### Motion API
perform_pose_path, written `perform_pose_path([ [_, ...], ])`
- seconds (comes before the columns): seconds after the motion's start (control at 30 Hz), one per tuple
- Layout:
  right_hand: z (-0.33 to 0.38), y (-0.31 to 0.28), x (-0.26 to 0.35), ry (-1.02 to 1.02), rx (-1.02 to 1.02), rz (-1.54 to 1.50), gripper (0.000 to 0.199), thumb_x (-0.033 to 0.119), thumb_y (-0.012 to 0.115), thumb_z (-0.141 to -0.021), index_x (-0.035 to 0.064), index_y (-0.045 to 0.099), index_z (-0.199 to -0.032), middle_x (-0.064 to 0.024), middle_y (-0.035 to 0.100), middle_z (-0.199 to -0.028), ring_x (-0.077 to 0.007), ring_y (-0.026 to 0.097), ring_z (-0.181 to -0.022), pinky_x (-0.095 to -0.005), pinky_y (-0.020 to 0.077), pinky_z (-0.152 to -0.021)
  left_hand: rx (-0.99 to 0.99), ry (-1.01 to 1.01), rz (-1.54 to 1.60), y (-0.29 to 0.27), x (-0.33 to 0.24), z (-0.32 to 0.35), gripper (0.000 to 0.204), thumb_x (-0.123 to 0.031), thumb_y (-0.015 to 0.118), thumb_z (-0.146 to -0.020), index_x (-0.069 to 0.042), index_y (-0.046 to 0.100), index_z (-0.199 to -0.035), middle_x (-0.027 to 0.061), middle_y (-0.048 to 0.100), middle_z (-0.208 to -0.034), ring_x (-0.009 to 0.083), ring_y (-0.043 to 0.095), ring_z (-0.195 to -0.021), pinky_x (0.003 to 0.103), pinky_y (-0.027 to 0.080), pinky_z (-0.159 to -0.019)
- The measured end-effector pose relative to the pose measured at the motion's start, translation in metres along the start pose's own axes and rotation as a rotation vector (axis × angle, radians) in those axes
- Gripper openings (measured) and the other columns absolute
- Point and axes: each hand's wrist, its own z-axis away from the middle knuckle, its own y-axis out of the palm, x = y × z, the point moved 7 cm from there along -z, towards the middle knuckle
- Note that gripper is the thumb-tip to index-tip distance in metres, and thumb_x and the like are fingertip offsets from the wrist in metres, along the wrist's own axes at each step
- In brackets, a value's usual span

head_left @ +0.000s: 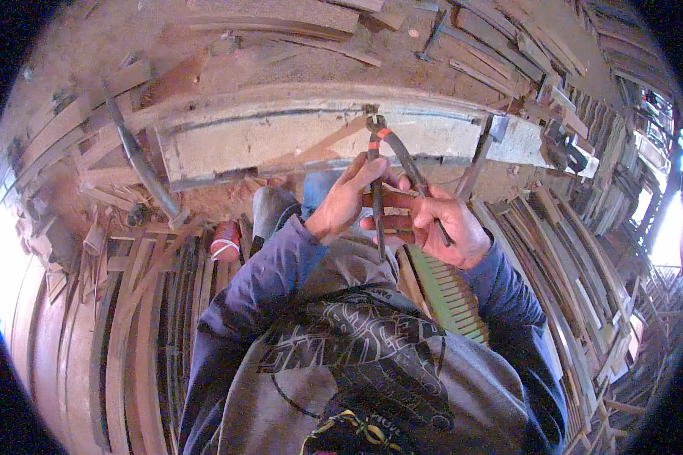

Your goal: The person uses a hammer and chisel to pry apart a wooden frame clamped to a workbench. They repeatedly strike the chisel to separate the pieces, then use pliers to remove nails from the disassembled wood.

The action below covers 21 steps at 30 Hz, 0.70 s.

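Pincers [383, 163] — stiff steel, likely heavy, best held low on the handles — sat clasped in both hands, the left hand [341, 201] at nine o'clock, the right hand [440, 224] at three. Their jaws bit the wooden beam [281, 140] at twelve o'clock, beyond — scrap slats [144, 303] lay around.

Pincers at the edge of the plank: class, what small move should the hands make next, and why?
Probably squeeze the handles together. The pincers have their head at the top edge of the pale plank, the left hand holds one handle and the right hand the other, and the handles stand spread apart. Whether the head grips anything is too small to tell.
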Motion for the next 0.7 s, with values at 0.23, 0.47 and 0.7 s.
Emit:
perform_pose_path([
  [0.23, -0.007, 0.025, 0.049, 0.214, 0.005, -0.052, 0.048, -0.01, 0.042, -0.078, 0.0066, 0.046, -0.123, -0.0212, 0.055, -0.127, -0.0481, 0.059, -0.112, -0.0597, 0.0496, -0.096, -0.066, -0.133, 0.186, 0.006, -0.008, -0.015, 0.031, -0.037, 0.043, -0.101, -0.01, 0.048, -0.116, 0.0081, 0.058, -0.106, 0.0251, 0.063, -0.098, 0.035, 0.056, -0.074],
  [0.47, -0.015, 0.039, 0.074, 0.348, -0.026, -0.109, 0.044, -0.008, 0.043, -0.078, 0.0048, 0.048, -0.121, -0.0222, 0.058, -0.124, -0.0465, 0.059, -0.112, -0.0596, 0.0486, -0.097, -0.021, -0.147, 0.397, 0.013, -0.007, -0.02, 0.034, -0.039, 0.04, -0.103, -0.008, 0.05, -0.115, 0.0094, 0.06, -0.114, 0.0239, 0.061, -0.106, 0.039, 0.05, -0.092],
  [0.7, -0.027, 0.034, 0.099, 0.445, 0.041, -0.105, 0.039, 0.003, 0.047, -0.077, 0.0006, 0.056, -0.115, -0.0232, 0.058, -0.127, -0.0462, 0.057, -0.115, -0.055, 0.0415, -0.105, -0.045, -0.135, 0.355, 0.029, -0.031, -0.023, 0.039, -0.04, 0.043, -0.102, -0.007, 0.047, -0.122, 0.0121, 0.058, -0.121, 0.0286, 0.061, -0.109, 0.041, 0.052, -0.091],
])
